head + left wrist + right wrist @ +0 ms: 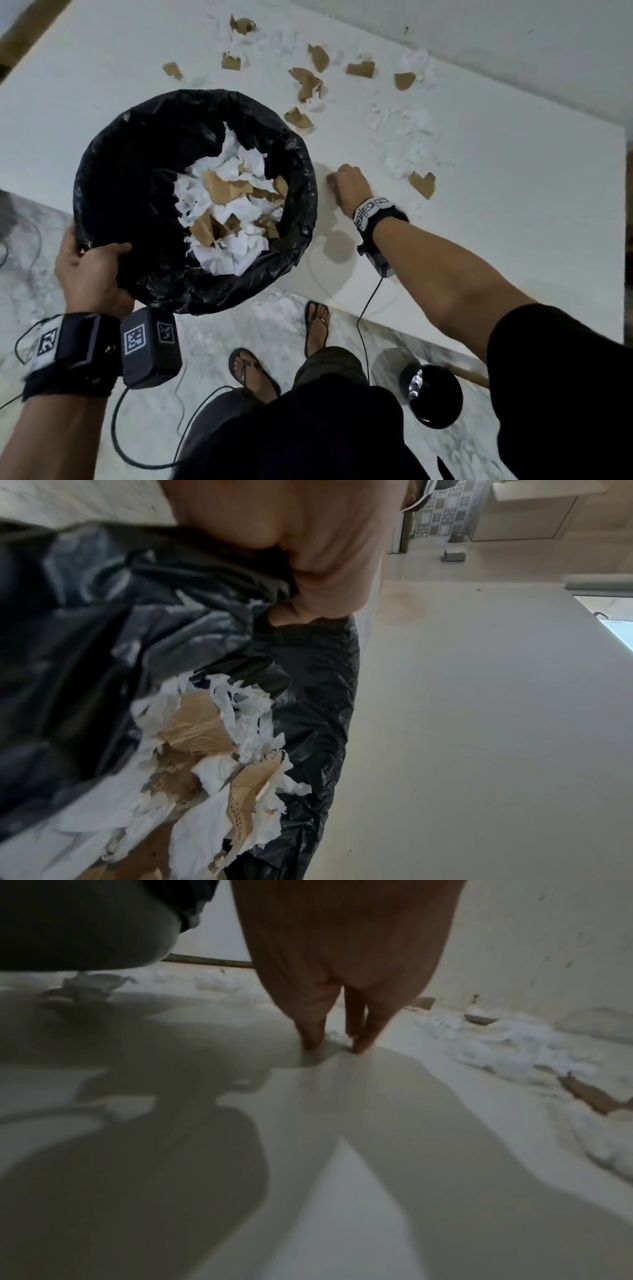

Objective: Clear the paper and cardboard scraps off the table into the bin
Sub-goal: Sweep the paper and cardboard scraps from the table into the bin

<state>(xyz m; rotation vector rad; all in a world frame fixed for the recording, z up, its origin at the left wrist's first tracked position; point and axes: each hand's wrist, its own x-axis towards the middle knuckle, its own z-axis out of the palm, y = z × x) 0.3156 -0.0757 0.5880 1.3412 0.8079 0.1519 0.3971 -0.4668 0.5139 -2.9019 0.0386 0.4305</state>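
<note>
The right hand (347, 185), fingers together, tips on the bench (513, 212) at frame centre, holds nothing I can make out. Cardboard scraps (310, 85) and paper scraps (406, 137) lie above it. The left hand (90, 270) grips the bin (137, 137) by its rim; tilting could spill it. White paper barely shows on white.

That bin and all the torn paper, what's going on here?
A person is clearing scraps off a white table. The left hand grips the rim of a black-lined bin, held at the table's edge and already partly filled with paper and cardboard. The right hand reaches down with its fingertips on the tabletop. Many cardboard scraps and white paper scraps still lie farther back.
</note>
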